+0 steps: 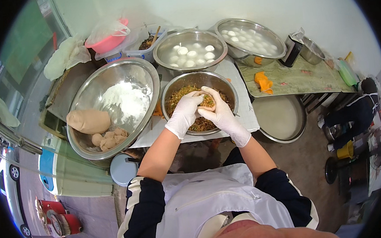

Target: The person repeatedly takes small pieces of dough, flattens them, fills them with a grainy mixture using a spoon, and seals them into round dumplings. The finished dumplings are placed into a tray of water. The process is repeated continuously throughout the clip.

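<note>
Both gloved hands, my left hand (185, 112) and my right hand (221, 113), cup a piece of dough (211, 108) with chopped filling showing in its opening. They hold it over a steel bowl (233, 95) of chopped filling (202, 124). To the left, a large steel basin (155, 77) contains a big tan dough lump (89, 121), smaller dough pieces (113, 139) and white flour (127, 98). Behind the filling bowl, a steel basin (223, 54) holds white balls (191, 54) in cloudy liquid. Another such basin (283, 52) stands at the back right.
An orange cloth (263, 81) lies on the right-hand table (292, 80). A wide pan of cloudy liquid (277, 118) sits lower right. A pink basin (107, 42) and a plastic tub (140, 52) stand back left. Another person (350, 114) is at far right.
</note>
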Available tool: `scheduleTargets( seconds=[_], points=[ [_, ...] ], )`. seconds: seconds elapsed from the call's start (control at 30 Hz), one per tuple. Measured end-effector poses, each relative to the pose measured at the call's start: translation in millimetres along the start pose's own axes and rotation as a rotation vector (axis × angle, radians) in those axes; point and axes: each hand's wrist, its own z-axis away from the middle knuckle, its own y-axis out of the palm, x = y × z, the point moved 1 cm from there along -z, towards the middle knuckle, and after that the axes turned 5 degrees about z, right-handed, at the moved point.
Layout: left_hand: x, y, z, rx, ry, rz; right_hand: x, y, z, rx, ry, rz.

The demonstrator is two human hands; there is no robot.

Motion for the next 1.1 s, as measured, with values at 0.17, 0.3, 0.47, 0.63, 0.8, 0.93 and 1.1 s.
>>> scheduleTargets(
  seconds=[0.17, 0.3, 0.47, 0.63, 0.8, 0.93, 1.1],
  points=[
    [-2, 1, -6, 0.038, -0.080, 0.057, -4, -7, -9, 0.009, 0.006, -0.120],
    [-9, -3, -6, 0.135, -0.171, 0.297, -2, -13, -12, 0.031, 0.030, -0.135],
    [-3, -2, -17, 0.114, -0.054, 0.049, 0, -13, -14, 0.018, -0.036, 0.100],
    [1, 2, -20, 0.031, -0.046, -0.036, -5, -18, -18, 0.069, -0.020, 0.005],
    [-4, -4, -18, 0.109, -0.158, 0.315, -10, -26, -22, 0.140, 0.090, -0.179],
    [2, -7, -28, 0.017, -0.095, 0.032, -5, -25, -23, 0.140, -0.022, 0.250],
    [2, -7, -31, -0.264, 0.448, -0.767, 5, -28, -23, 0.018, -0.197, 0.635]
  ],
)
